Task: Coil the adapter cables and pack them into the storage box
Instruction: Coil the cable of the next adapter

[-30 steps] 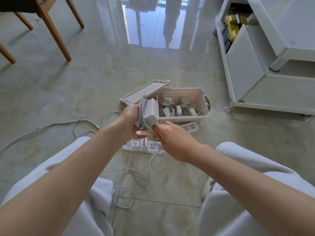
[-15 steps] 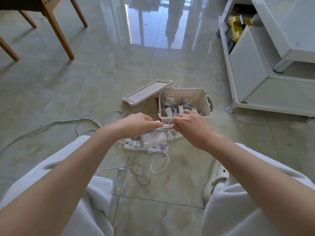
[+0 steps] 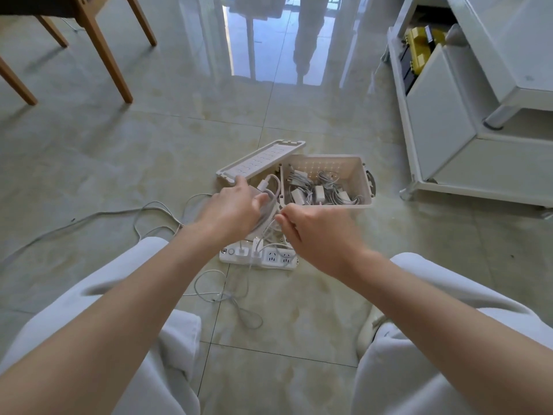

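Glossy beige stone-look tile floor [image 3: 149, 151] fills the frame, with open room at upper centre and left. White smooth boxy cabinet [image 3: 443, 121] sits at the right edge, a yellow item [image 3: 419, 40] in its open shelf at upper right. Slanted wooden chair legs [image 3: 101, 49] are at upper left. Person's knees in white soft trousers [image 3: 98, 295] take the lower left and lower right. Storage box [image 3: 329, 206], cream plastic, rectangular, perforated back wall, stands on the floor at centre and is open; inside are several coiled adapters [image 3: 318, 191], white blocks with bundled cords. Its flat ribbed lid [image 3: 263, 158] lies tilted just left of the box, touching it. White power strip [image 3: 278, 259] lies below the hands, plugs in it. Left hand [image 3: 233, 209], centre frame beside the box's left wall, grips the adapter [image 3: 264, 209], a rounded grey-white block, fingers curled round it. The cable [image 3: 276, 185] loops over the adapter top. Right hand [image 3: 314, 232], just right of it, pinches the thin cable between thumb and fingertip. Loose cables [image 3: 239, 310] curl on the floor between the knees.
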Available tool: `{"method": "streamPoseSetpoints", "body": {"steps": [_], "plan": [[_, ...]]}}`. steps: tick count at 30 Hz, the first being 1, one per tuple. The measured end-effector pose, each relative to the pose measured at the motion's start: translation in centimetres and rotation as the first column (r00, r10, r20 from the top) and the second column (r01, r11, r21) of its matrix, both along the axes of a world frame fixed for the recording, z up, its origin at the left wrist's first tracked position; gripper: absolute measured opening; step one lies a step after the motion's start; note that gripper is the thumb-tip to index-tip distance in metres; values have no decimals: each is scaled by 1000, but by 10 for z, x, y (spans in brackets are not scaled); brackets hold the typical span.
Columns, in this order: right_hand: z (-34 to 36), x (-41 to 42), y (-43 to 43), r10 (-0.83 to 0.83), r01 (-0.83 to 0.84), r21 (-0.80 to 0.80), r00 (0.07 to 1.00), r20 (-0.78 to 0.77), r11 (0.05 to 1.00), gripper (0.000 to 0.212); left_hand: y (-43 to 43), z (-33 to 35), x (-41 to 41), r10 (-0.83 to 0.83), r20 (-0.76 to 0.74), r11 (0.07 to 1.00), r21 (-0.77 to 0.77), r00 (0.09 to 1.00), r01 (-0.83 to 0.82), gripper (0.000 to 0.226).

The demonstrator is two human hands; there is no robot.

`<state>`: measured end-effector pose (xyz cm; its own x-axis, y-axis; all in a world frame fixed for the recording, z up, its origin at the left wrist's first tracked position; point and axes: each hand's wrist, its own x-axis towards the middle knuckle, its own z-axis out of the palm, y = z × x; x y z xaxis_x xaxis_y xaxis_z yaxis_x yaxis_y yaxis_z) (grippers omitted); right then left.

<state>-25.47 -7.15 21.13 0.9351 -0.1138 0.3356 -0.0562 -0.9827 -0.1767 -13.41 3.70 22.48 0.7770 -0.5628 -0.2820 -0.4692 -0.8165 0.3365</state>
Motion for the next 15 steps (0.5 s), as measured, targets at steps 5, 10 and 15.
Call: {"method": "streamPoseSetpoints", "body": {"steps": [5,10,15], "plan": [[0,-1,14,90,-92,42,995,38,995,34,-4,5,0,150,-419,891,-336,895,-307,43],[10,-2,16,129,-136,92,989,74,986,29,-12,14,-6,133,-713,675,-444,689,-589,39],[6,-3,12,125,-124,132,992,2,983,30,-13,12,-7,124,-859,570,-348,497,-744,42]]}}
